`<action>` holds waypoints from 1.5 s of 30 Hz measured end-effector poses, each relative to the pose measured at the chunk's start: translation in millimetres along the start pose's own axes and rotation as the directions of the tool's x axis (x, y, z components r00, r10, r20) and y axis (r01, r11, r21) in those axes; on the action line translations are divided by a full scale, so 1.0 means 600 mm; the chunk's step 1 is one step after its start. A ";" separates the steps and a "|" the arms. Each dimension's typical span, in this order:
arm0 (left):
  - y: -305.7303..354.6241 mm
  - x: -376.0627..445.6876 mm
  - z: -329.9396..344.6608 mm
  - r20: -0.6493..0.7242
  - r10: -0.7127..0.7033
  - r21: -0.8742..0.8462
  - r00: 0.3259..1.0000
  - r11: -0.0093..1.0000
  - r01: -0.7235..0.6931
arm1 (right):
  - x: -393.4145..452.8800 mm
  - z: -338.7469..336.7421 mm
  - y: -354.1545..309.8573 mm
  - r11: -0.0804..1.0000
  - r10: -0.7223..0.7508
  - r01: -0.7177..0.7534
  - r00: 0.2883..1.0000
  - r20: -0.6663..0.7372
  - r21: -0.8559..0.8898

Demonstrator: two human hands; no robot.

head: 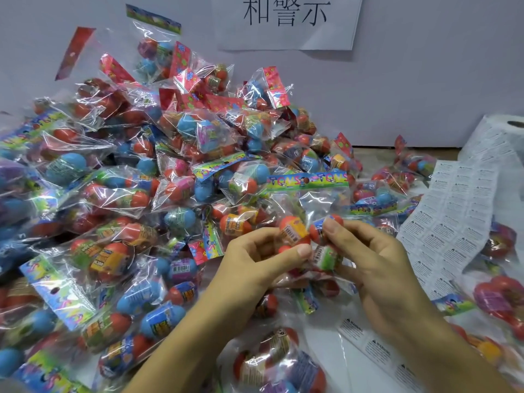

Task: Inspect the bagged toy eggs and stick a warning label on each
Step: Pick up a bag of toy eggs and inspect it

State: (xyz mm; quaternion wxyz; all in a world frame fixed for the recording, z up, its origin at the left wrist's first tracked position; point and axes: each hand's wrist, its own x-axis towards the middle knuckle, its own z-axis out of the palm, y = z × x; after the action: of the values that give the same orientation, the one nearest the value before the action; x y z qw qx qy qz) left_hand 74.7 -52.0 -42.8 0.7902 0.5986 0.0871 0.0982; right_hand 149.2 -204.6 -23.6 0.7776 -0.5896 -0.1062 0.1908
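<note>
Nearest me, at the counter's front edge, a bag (pixel 279 361) of red eggs lies flat between my forearms, and just to its right a strip (pixel 377 348) of white warning labels runs off toward the front right corner. Above that, my left hand (pixel 256 260) and right hand (pixel 371 259) are both raised over the counter, sharing one bag of eggs (pixel 307 222): its green header card stands up at the top, printed with the word TOYS, and the clear film hangs down into my fingers. My left thumb and curled fingers pinch the film round an orange egg with a yellow barcode sleeve, and my right thumb and forefinger pinch the film at a second red egg just beside it, so both hands are closed on the same bag. I cannot tell whether a label is on it. To the right, a wide sheet of labels (pixel 450 222) trails across the counter from a roll (pixel 502 140) at the back right corner, lying over a few loose bags. The whole left side is a heap (pixel 127 180) of bagged eggs, red and blue, rising toward the back wall. On that wall, above the heap, hangs a paper sign (pixel 286 21) with large black characters.
</note>
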 end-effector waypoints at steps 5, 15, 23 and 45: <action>-0.004 0.002 0.000 -0.053 0.035 -0.042 0.998 0.998 -0.037 | 0.002 -0.003 0.004 1.000 -0.002 0.002 1.000 0.004 -0.028; -0.003 0.003 0.000 -0.143 0.075 -0.066 0.987 0.994 -0.085 | 0.007 -0.007 0.015 0.989 -0.128 0.122 0.989 -0.069 -0.085; -0.002 0.006 0.000 -0.137 0.141 -0.112 0.980 0.981 -0.157 | -0.003 -0.012 0.025 0.835 -0.454 0.386 0.886 -0.097 -0.391; -0.012 -0.007 0.006 -0.167 0.372 0.354 0.913 0.887 -0.297 | -0.001 -0.002 0.013 0.986 -0.139 0.135 0.990 0.032 0.094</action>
State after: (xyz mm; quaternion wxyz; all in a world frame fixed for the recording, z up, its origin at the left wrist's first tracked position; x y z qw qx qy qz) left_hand 72.0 -58.1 -48.8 0.6376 0.7097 0.0876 0.2866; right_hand 147.8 -204.3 -31.2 0.8130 -0.5407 -0.1525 0.1530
